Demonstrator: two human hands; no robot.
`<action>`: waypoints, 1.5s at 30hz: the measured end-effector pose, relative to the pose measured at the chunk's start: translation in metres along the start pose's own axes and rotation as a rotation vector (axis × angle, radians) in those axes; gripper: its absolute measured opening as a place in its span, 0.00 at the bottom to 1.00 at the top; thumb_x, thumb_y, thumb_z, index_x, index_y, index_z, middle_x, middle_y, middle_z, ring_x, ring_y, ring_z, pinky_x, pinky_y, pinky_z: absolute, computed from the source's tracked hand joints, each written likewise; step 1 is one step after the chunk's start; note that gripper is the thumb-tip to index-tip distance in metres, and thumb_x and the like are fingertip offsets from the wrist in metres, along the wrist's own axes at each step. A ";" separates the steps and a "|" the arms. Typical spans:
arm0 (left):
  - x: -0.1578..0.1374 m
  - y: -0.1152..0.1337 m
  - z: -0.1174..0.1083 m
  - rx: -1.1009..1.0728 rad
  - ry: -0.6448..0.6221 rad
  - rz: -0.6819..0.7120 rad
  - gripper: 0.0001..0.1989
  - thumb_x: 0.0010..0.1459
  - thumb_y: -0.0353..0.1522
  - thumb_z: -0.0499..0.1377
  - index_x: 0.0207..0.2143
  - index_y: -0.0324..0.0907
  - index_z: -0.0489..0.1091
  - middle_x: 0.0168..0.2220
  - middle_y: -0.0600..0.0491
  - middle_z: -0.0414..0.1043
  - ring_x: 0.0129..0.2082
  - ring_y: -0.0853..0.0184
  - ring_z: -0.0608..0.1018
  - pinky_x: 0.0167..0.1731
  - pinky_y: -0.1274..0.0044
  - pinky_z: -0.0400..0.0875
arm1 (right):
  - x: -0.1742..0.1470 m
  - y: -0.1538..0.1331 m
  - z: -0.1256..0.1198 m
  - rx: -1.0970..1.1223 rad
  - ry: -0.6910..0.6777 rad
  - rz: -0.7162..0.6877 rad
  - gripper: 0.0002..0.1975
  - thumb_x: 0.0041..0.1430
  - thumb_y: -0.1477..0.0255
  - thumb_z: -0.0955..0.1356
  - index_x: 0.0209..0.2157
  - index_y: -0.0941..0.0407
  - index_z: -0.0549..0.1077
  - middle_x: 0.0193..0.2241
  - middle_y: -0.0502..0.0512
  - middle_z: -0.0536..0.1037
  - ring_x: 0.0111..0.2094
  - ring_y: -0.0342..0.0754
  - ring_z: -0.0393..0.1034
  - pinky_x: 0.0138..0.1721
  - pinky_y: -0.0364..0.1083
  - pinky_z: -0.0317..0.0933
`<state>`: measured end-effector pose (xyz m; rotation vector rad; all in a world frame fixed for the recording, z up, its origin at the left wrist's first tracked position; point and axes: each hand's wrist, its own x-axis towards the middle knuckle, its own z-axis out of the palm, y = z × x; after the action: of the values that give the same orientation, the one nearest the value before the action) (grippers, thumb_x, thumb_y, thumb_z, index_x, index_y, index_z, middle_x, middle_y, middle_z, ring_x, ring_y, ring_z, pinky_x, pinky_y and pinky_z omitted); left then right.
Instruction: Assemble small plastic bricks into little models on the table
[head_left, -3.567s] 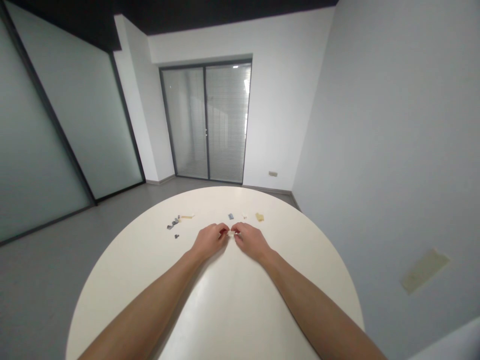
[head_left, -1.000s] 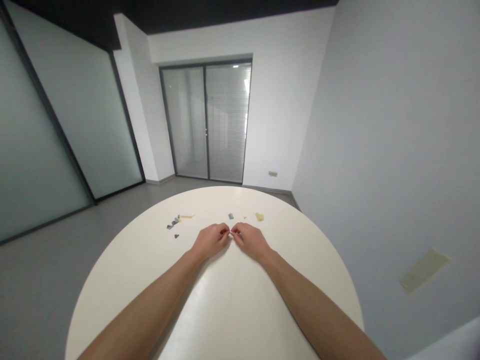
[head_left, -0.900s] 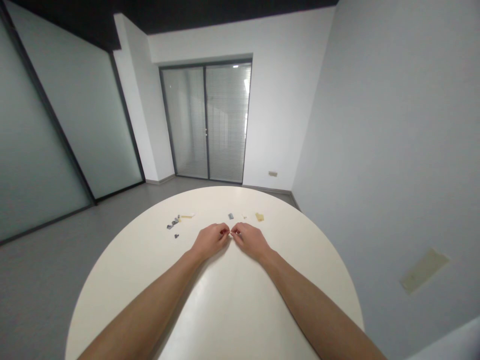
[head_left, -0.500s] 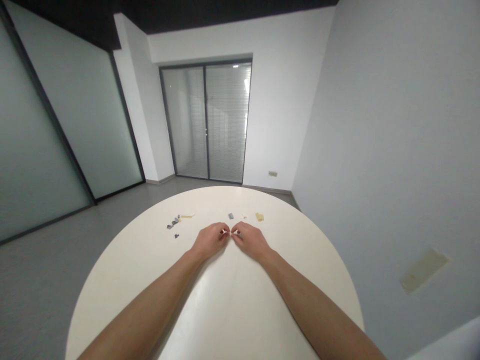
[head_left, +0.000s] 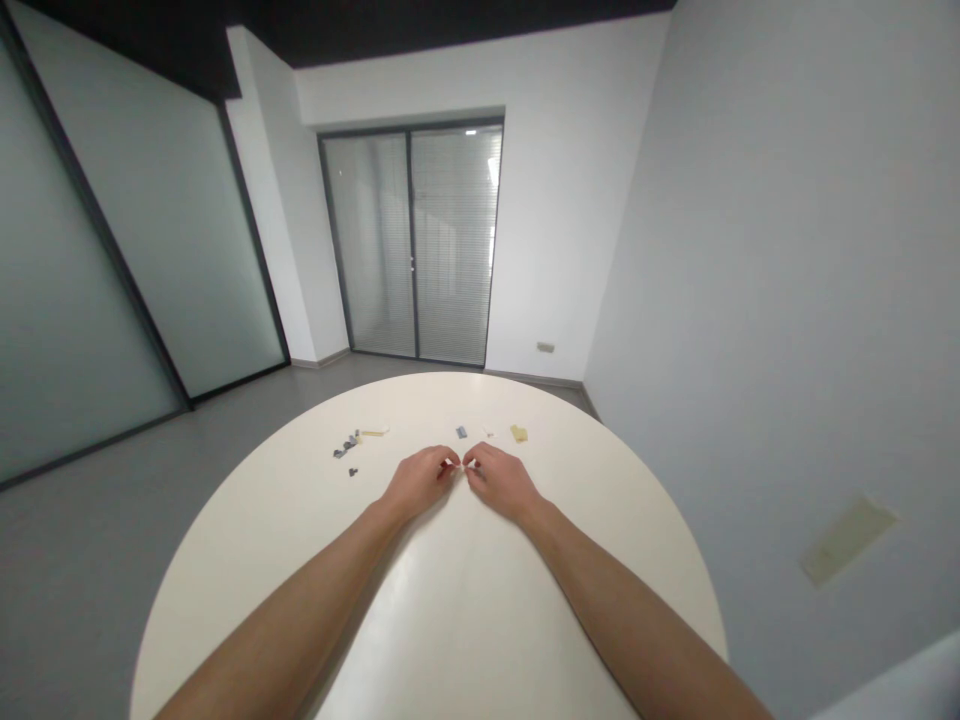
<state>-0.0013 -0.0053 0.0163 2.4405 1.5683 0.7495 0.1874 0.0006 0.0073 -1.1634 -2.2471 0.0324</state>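
Over the middle of the round white table [head_left: 450, 600], my left hand [head_left: 421, 478] and my right hand [head_left: 499, 480] meet fingertip to fingertip. Each has its thumb and fingers drawn into a pinch. Something tiny and pale sits between the fingertips, too small to name. Just beyond the hands lies a small grey-blue piece [head_left: 461, 432]. Some small white bits [head_left: 489, 433] rest to the right of it, and a yellow piece [head_left: 519, 433] lies farther right.
Left of my hands are several small dark grey pieces [head_left: 349, 442], a thin yellow strip [head_left: 373, 433] and a separate dark piece [head_left: 353, 472]. A white wall rises at the right, with a glass door [head_left: 412, 250] behind the table.
The right hand's fingertips have shifted very slightly, opening a little more gap between thumb and finger. The arms and the pieces on the table stay where they were.
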 end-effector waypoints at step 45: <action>-0.001 0.001 0.002 0.059 0.027 0.014 0.08 0.59 0.34 0.54 0.39 0.46 0.72 0.39 0.53 0.77 0.38 0.66 0.76 0.34 0.78 0.63 | 0.000 0.000 0.000 0.019 0.006 -0.049 0.05 0.60 0.75 0.64 0.37 0.53 0.70 0.37 0.50 0.75 0.36 0.43 0.69 0.39 0.41 0.58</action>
<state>-0.0005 -0.0061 0.0149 2.4956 1.6069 0.7513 0.1875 0.0005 0.0071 -1.0970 -2.2637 0.0305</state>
